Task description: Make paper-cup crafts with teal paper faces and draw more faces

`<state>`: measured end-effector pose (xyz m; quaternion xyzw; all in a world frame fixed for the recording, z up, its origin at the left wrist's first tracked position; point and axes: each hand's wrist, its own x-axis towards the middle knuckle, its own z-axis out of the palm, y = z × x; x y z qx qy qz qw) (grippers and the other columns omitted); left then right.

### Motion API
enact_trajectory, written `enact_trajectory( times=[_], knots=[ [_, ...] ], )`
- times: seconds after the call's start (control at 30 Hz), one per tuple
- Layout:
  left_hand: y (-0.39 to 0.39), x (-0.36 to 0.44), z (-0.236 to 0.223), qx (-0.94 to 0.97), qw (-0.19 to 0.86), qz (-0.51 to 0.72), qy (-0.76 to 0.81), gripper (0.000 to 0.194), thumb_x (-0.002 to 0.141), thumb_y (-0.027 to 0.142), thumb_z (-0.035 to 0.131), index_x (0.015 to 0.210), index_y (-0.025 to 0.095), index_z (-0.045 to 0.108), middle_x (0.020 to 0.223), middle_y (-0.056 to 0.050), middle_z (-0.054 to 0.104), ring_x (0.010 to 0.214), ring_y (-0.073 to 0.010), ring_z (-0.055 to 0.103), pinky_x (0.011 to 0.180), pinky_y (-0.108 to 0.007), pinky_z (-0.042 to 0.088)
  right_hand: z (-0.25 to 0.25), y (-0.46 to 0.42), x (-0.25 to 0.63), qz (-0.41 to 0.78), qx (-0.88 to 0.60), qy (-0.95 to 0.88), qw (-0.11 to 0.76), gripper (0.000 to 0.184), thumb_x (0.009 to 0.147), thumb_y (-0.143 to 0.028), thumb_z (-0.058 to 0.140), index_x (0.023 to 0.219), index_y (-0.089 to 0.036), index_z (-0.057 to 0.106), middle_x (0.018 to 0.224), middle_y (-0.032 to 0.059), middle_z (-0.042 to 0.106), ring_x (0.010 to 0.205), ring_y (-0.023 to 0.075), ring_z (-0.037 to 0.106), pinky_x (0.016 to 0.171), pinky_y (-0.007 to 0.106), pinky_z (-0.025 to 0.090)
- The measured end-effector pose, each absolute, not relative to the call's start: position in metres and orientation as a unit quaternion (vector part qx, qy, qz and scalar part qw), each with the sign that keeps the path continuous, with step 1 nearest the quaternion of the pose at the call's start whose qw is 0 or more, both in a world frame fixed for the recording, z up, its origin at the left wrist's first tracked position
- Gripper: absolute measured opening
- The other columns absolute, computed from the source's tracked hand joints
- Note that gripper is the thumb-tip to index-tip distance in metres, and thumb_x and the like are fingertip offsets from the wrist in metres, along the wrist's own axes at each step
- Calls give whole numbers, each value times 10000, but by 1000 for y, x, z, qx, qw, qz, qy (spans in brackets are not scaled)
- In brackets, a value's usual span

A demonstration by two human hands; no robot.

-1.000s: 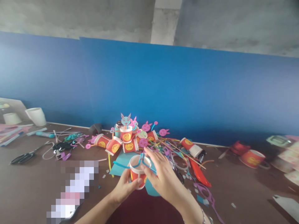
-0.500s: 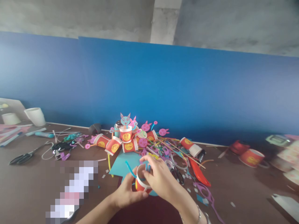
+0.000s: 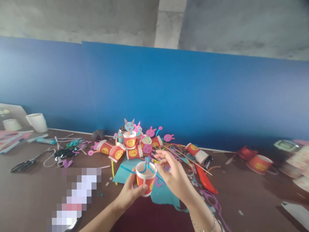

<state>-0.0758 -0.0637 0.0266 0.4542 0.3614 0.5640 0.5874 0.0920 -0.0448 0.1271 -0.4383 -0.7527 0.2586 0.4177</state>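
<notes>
Red cup (image 3: 150, 184) upright, gripped in left hand (image 3: 128, 194), thumb across front, right hand (image 3: 173, 175) loosely spread beside rim, contact unclear

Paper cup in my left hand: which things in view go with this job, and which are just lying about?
Probably the job:
paper cup, in the left hand
blue strips, at its rim

Seemingly just lying about:
scissors, off to the left
white cup, near the wall
</notes>
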Motion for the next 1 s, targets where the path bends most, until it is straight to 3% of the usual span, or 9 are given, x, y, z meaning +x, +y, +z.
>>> enact_trajectory(
  times=[0.17,0.5,0.7,0.87,1.0],
  knots=[
    [-44,-84,34,404,471,634,461,400,621,483,738,815,160,602,636,-3,628,611,-164,598,573,-252,475,136,-40,108,233,-448,-730,461,245,848,-308,515,1059,-194,562,972,77,663,820,183,627,760,314,504],
    [-14,-94,39,348,501,615,499,516,619,484,737,981,149,590,937,-94,687,818,-232,661,653,-311,534,130,-29,115,208,-462,-748,429,180,827,-293,518,907,-190,642,845,55,697,793,198,644,726,304,501],
    [-24,-66,45,457,532,601,383,553,642,375,757,1101,165,530,1070,-114,664,981,-278,617,758,-322,509,113,-17,106,116,-448,-762,453,279,811,-254,540,1065,-181,628,1049,110,657,992,249,587,871,385,450],
    [-39,-57,42,554,522,569,311,556,684,278,744,1176,172,507,1163,-117,620,1081,-281,558,885,-340,451,119,-22,110,210,-458,-773,385,250,726,-128,567,940,-197,675,810,41,688,758,192,631,689,279,474],
    [-44,-57,40,574,542,538,296,535,697,280,736,1176,164,529,1195,-126,605,1103,-292,542,904,-345,438,115,-25,114,299,-464,-762,339,331,676,-126,616,989,-231,642,748,4,695,696,178,644,596,235,452]
  ],
)
